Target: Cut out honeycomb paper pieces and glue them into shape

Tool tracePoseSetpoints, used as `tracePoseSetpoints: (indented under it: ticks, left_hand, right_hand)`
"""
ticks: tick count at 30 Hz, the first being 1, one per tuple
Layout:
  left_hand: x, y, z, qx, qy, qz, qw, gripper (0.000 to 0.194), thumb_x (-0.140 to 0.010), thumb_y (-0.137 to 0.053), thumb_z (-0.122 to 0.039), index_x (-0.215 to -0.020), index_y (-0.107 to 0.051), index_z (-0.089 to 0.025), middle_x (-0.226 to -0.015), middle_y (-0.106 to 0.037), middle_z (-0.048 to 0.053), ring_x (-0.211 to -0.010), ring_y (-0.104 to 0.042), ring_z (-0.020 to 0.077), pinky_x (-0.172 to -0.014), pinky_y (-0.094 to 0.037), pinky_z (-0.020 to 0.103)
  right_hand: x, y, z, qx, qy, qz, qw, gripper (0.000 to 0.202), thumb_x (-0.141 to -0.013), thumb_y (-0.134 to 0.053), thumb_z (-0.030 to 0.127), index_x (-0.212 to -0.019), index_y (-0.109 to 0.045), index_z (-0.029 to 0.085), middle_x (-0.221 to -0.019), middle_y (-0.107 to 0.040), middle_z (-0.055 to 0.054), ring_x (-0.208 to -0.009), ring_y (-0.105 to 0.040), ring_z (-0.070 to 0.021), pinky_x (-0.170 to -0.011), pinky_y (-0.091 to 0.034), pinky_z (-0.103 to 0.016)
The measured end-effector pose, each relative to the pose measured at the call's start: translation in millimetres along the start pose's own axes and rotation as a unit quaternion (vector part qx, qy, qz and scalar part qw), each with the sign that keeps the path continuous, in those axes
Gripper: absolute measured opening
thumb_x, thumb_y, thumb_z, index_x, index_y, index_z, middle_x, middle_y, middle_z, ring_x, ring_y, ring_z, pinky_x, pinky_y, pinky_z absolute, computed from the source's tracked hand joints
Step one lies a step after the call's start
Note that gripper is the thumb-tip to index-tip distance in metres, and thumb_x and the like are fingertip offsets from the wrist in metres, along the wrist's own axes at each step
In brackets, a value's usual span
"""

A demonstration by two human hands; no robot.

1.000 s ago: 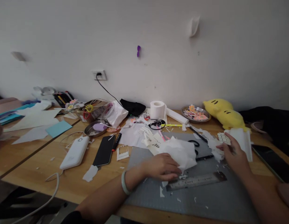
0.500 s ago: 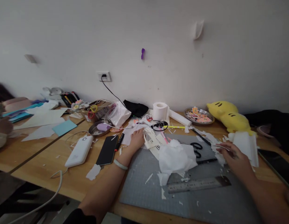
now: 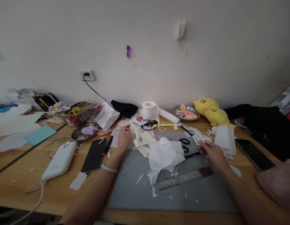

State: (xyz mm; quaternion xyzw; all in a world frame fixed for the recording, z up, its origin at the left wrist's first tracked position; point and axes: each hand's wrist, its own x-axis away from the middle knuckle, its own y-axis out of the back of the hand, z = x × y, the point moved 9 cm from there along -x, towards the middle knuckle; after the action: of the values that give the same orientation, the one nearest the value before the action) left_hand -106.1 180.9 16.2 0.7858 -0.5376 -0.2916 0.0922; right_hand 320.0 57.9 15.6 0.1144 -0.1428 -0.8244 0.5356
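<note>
My right hand (image 3: 212,153) is closed in a pinch on a small white paper piece (image 3: 197,137) with a black line pattern, held over the right part of the grey cutting mat (image 3: 131,193). My left hand (image 3: 124,137) lies at the mat's back left, fingers stretched forward to the edge of several printed paper strips (image 3: 142,139). Crumpled white tissue (image 3: 163,153) sits mid-mat. Close to it are black-handled scissors (image 3: 184,145) and a steel ruler (image 3: 182,180). Paper scraps are scattered around.
Left of the mat lie a black phone (image 3: 93,154), a marker (image 3: 107,145) and a white power bank (image 3: 60,160) with its cable. Behind stand a toilet roll (image 3: 149,110), a metal dish (image 3: 186,117) of cutouts and a yellow plush toy (image 3: 212,112). Another phone (image 3: 254,154) is at right.
The view has turned to the right. My right hand has tilted the paper piece, so its black pattern now shows. My left hand has drawn slightly leftward along the paper strips.
</note>
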Motion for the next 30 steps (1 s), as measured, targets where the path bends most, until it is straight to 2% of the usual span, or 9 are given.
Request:
tracePoseSetpoints:
  ticks: [5,12,15,19,21,23,24,27,30]
  left_hand:
    - [5,37.3,-7,0.129,-0.012,-0.163,0.978,0.026,-0.09,-0.053,-0.032,-0.109,-0.056,-0.014,-0.106,-0.06,0.007,-0.09,-0.06,0.019,-0.079,-0.051,0.039]
    - [16,47.9,-25,0.277,-0.017,-0.214,0.936,0.031,-0.079,-0.06,-0.023,-0.106,-0.045,-0.019,-0.081,-0.049,-0.002,-0.078,-0.055,0.0124,-0.077,-0.045,0.027]
    - [26,32.7,-42,0.334,-0.008,-0.147,0.931,0.032,-0.075,-0.06,-0.025,-0.103,-0.045,-0.021,-0.078,-0.049,-0.003,-0.074,-0.056,0.012,-0.074,-0.045,0.025]
    - [53,-8.6,-70,0.382,0.025,0.023,0.924,0.019,-0.07,-0.061,-0.029,-0.082,-0.051,-0.019,-0.064,-0.053,-0.004,-0.062,-0.056,0.0124,-0.064,-0.044,0.025]
    - [69,-25.6,-81,0.396,0.042,0.089,0.913,0.015,-0.07,-0.061,-0.029,-0.075,-0.051,-0.018,-0.06,-0.053,-0.004,-0.058,-0.054,0.012,-0.06,-0.043,0.024]
    - [83,-36.6,-89,0.404,0.058,0.134,0.903,0.014,-0.071,-0.059,-0.028,-0.072,-0.05,-0.018,-0.057,-0.052,-0.004,-0.055,-0.051,0.0107,-0.057,-0.04,0.022]
    - [89,-39.9,-93,0.407,0.063,0.151,0.899,0.014,-0.072,-0.058,-0.028,-0.07,-0.048,-0.019,-0.055,-0.05,-0.005,-0.053,-0.049,0.01,-0.056,-0.038,0.022]
    - [107,-43.7,-102,0.408,0.063,0.193,0.89,0.015,-0.074,-0.056,-0.029,-0.07,-0.046,-0.02,-0.052,-0.045,-0.007,-0.05,-0.042,0.0088,-0.053,-0.033,0.021]
    - [131,-48.1,-114,0.397,0.052,0.267,0.877,0.021,-0.07,-0.063,-0.035,-0.07,-0.049,-0.019,-0.053,-0.046,-0.007,-0.049,-0.039,0.0087,-0.05,-0.031,0.021]
  right_hand:
    - [-2,-5,-5,-0.008,-0.01,0.035,0.999,0.043,-0.059,-0.059,0.058,-0.062,-0.067,0.016,-0.047,-0.057,-0.003,-0.046,-0.053,-0.0153,-0.045,-0.04,-0.026]
    - [0,-11,-2,-0.015,-0.013,0.056,0.998,0.04,-0.062,-0.059,0.056,-0.065,-0.063,0.017,-0.049,-0.057,-0.002,-0.047,-0.052,-0.0148,-0.043,-0.038,-0.025]
    - [3,-14,2,-0.019,-0.005,0.076,0.997,0.041,-0.065,-0.057,0.057,-0.068,-0.062,0.017,-0.051,-0.056,-0.002,-0.048,-0.052,-0.0145,-0.044,-0.039,-0.024]
    - [22,-33,18,-0.018,0.025,0.161,0.986,0.038,-0.066,-0.061,0.056,-0.067,-0.063,0.018,-0.057,-0.06,-0.003,-0.052,-0.053,-0.0155,-0.05,-0.043,-0.026]
    - [44,-55,33,-0.002,0.065,0.244,0.968,0.033,-0.061,-0.069,0.05,-0.068,-0.066,0.018,-0.084,-0.069,-0.009,-0.065,-0.06,-0.0183,-0.058,-0.047,-0.028]
    - [79,-89,55,0.077,0.195,0.37,0.905,0.025,-0.073,-0.064,0.043,-0.071,-0.068,0.018,-0.135,-0.049,-0.011,-0.089,-0.061,-0.0201,-0.073,-0.048,-0.029]
    - [92,-103,58,0.129,0.23,0.404,0.876,0.021,-0.078,-0.06,0.038,-0.077,-0.069,0.019,-0.143,-0.039,-0.009,-0.09,-0.062,-0.0186,-0.074,-0.048,-0.028]
    - [107,-138,61,0.268,0.323,0.408,0.811,0.014,-0.081,-0.056,0.025,-0.082,-0.068,0.019,-0.126,-0.057,-0.01,-0.089,-0.063,-0.0175,-0.079,-0.046,-0.027]
    - [83,-153,74,0.29,0.346,0.365,0.814,0.009,-0.076,-0.058,0.017,-0.075,-0.067,0.018,-0.082,-0.068,-0.005,-0.077,-0.062,-0.0183,-0.071,-0.046,-0.025]
